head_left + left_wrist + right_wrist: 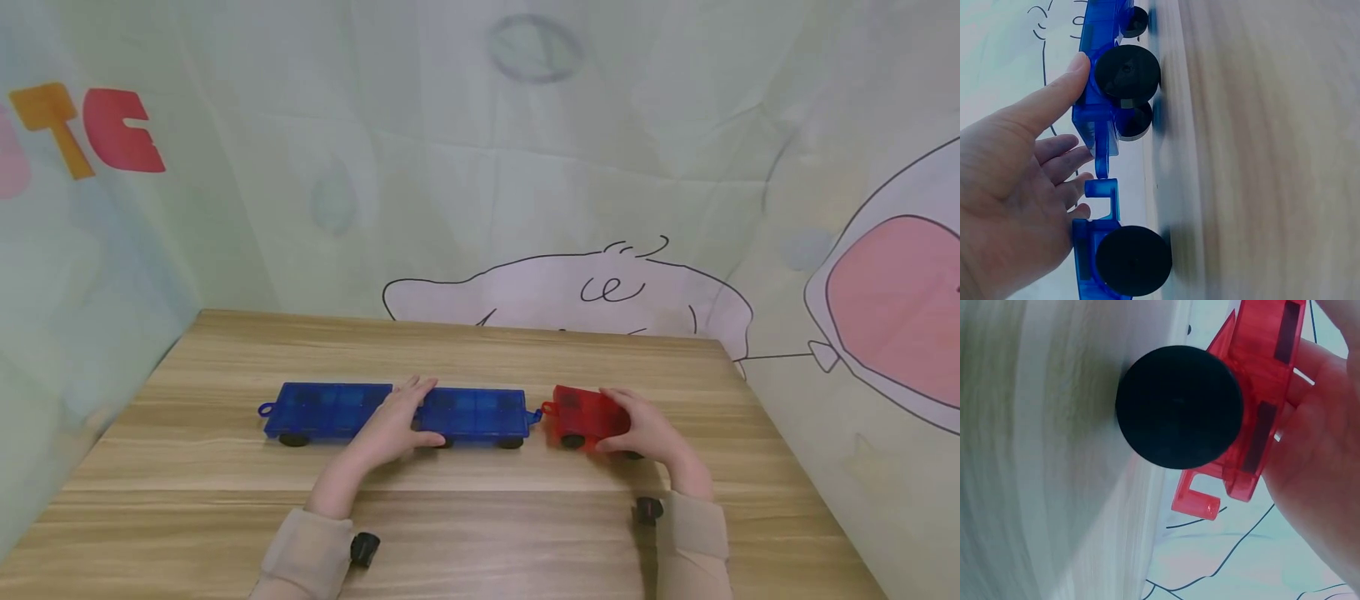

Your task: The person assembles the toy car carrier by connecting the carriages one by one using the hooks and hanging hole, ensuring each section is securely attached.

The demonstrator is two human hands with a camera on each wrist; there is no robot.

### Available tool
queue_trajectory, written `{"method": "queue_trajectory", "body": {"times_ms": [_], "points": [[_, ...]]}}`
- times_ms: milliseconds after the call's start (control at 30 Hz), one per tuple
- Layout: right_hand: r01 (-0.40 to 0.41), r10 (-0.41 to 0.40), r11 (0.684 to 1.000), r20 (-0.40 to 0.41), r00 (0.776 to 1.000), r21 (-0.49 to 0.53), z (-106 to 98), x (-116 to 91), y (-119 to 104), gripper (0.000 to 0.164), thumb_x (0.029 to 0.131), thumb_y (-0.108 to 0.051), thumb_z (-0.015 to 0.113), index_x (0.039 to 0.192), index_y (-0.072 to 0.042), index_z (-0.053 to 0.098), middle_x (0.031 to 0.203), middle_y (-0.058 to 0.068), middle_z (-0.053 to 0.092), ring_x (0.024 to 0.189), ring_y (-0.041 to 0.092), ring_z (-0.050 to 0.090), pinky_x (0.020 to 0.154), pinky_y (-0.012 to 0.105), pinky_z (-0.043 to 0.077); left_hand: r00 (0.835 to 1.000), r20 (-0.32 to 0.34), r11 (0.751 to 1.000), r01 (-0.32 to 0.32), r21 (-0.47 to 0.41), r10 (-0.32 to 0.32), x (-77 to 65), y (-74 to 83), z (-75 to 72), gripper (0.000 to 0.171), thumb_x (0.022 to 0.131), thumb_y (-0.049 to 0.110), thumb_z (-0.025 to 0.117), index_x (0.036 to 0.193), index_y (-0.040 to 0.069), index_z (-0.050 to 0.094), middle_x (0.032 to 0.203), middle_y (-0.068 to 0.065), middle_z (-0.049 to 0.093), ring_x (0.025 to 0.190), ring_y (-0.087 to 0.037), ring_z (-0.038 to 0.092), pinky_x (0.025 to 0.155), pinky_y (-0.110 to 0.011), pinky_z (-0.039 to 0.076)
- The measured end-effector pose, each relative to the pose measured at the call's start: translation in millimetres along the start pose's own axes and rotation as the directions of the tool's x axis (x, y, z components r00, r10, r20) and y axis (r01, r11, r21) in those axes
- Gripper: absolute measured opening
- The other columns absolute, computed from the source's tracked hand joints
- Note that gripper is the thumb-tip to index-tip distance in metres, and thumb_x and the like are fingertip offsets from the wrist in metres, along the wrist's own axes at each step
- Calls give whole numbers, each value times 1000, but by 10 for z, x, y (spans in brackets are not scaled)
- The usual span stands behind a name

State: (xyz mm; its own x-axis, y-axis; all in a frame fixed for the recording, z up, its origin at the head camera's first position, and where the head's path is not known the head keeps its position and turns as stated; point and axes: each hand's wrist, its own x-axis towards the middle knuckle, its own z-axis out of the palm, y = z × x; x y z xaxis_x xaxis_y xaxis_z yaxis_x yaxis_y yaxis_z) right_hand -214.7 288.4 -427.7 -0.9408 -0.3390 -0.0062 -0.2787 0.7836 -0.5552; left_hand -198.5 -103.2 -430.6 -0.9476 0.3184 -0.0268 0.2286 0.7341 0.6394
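Two translucent blue toy train cars stand end to end on black wheels: the left blue car (330, 408) and the middle blue car (480, 412). My left hand (393, 425) grips the left end of the middle car, thumb on its near side and fingers beyond it. Between the two blue cars, a ring and a hook (1104, 194) lie close; I cannot tell if they are linked. To the right, my right hand (645, 425) holds the right end of a red toy train car (577, 408). The red car's left ring (550, 408) is beside the middle car's hook (534, 417).
The cars stand on a wood-grain table (487, 517), whose far edge meets a printed cloth backdrop (450, 167). Black wrist devices show at the left cuff (307, 550) and the right cuff (693, 529).
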Motion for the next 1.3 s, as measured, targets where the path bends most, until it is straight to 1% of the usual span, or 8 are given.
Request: {"method": "queue_trajectory", "body": {"times_ms": [267,500,900,1300], "points": [[17,-17,1000,4,1000,-8,27,24,2,87,69,-23,87,141,6,46,140,30,48,127,46,47,105,60,40,1000,1,1000,0,-1,0,-5,-10,1,87,82,24,79,152,1,31,158,-27,21,147,-47,16,115,-67,14],[-28,27,1000,35,999,14,34,27,-28,86,72,-23,86,143,4,45,144,28,45,128,46,46,104,62,40,1000,2,1000,-1,1,1,-4,-8,1,87,82,24,79,151,1,32,158,-27,22,147,-47,16,115,-66,14],[-38,38,999,45,998,11,50,47,-47,86,72,-23,85,143,4,44,143,28,45,128,45,46,104,62,40,1000,1,1000,-2,8,2,4,-11,6,86,83,25,79,151,1,32,158,-27,23,147,-46,17,115,-66,14],[5,-4,1000,19,1000,-17,45,43,-42,86,70,-23,86,140,5,47,139,28,48,125,44,49,103,60,41,1000,1,1000,-4,11,4,12,-11,13,87,83,26,78,152,1,32,158,-27,23,147,-45,18,116,-65,15]]}}
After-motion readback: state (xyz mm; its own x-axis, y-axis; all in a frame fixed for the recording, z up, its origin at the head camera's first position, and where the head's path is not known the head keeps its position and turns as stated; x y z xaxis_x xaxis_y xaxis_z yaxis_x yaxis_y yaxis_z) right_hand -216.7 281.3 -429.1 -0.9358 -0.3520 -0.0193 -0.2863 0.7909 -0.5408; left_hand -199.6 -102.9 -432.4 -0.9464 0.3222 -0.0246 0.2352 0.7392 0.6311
